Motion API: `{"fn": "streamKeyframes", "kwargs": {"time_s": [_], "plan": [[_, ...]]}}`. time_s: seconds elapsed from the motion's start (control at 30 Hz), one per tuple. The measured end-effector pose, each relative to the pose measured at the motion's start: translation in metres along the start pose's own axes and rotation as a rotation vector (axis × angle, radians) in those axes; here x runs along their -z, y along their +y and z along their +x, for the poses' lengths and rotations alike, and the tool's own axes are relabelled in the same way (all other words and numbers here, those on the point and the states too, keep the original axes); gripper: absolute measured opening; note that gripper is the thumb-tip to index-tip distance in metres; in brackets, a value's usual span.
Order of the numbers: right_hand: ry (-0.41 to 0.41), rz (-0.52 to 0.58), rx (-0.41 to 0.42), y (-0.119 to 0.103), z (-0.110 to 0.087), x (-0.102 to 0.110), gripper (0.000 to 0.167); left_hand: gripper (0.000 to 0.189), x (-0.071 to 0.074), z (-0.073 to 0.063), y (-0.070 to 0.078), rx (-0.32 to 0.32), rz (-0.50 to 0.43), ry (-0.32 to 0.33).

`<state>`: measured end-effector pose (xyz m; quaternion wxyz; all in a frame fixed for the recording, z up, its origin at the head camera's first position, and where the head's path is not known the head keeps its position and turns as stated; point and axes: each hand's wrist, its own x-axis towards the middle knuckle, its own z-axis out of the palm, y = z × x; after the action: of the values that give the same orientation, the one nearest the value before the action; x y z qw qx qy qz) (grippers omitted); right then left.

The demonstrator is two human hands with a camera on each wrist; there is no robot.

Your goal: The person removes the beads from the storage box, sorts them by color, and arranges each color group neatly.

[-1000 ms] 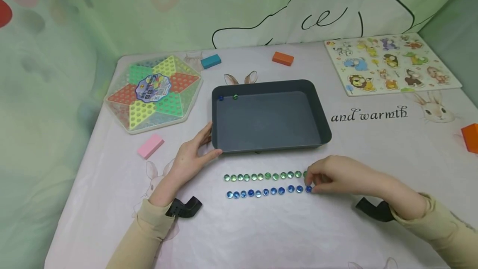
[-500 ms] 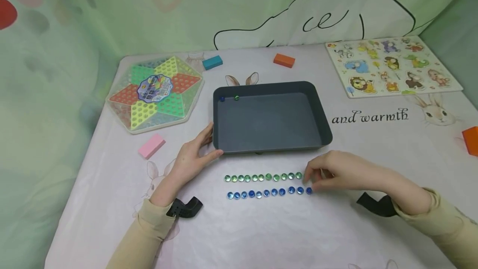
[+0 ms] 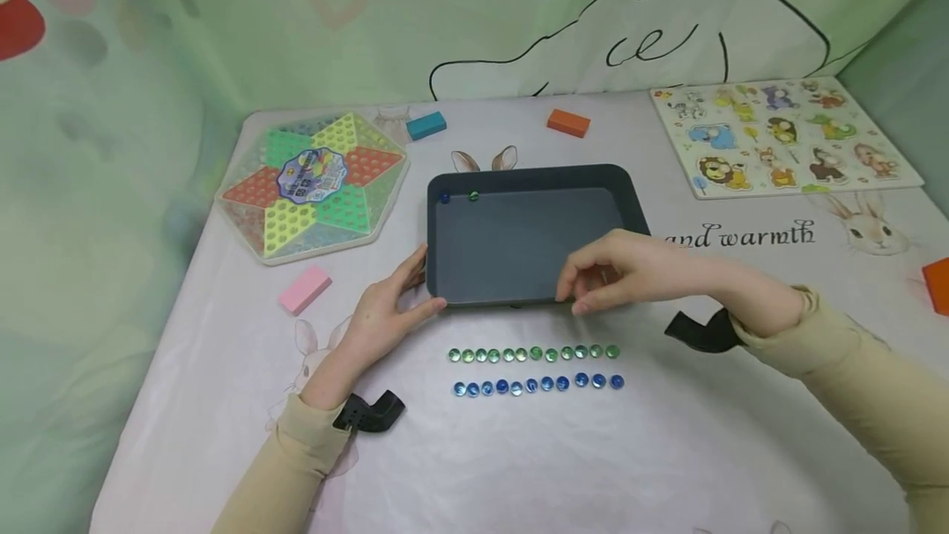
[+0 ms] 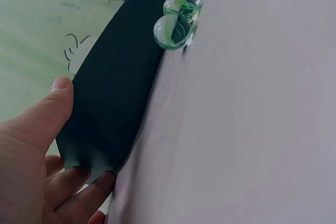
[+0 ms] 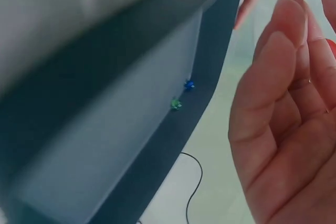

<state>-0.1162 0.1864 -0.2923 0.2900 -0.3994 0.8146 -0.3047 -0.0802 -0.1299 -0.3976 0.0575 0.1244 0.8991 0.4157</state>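
Note:
My left hand (image 3: pixel 381 311) holds the near left corner of a dark grey rectangular tray (image 3: pixel 623 188), thumb at the rim and fingers against the side. Over the tray's front edge hovers my right hand (image 3: pixel 623 270), fingers loosely bent with nothing between them. In the right wrist view, a blue marble (image 5: pixel 189 84) and a green marble (image 5: pixel 176 104) lie in the tray's far left corner. In front of the tray, a row of green glass marbles (image 3: pixel 536 353) runs left to right. Parallel and nearer to me is a row of blue marbles (image 3: pixel 531 386).
A hexagonal Chinese checkers board (image 3: pixel 311 188) lies left of the tray, with a pink block (image 3: pixel 306 290) below it. Behind the tray sit a blue block (image 3: pixel 426 126) and an orange block (image 3: pixel 568 123). An animal puzzle board (image 3: pixel 786 138) is at back right, another orange block (image 3: pixel 937 285) at the right edge.
My right hand has left the right end of the marble rows and moved up and left over the tray's front edge. The green row's right end is now uncovered. My left hand stays put.

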Motion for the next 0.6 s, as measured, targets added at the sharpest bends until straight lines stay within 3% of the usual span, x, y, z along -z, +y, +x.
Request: {"fn": "streamKeyframes", "kwargs": {"time_s": [0.3,0.6], "plan": [[0.029,0.059,-0.103,0.006,0.056,0.028,0.02,0.077,-0.001,0.001,-0.002,-0.001,-0.004,-0.004],[0.143,0.073,-0.165,0.026,0.106,0.038,0.024,0.077,0.0,0.001,-0.001,-0.019,0.009,0.01]]}}
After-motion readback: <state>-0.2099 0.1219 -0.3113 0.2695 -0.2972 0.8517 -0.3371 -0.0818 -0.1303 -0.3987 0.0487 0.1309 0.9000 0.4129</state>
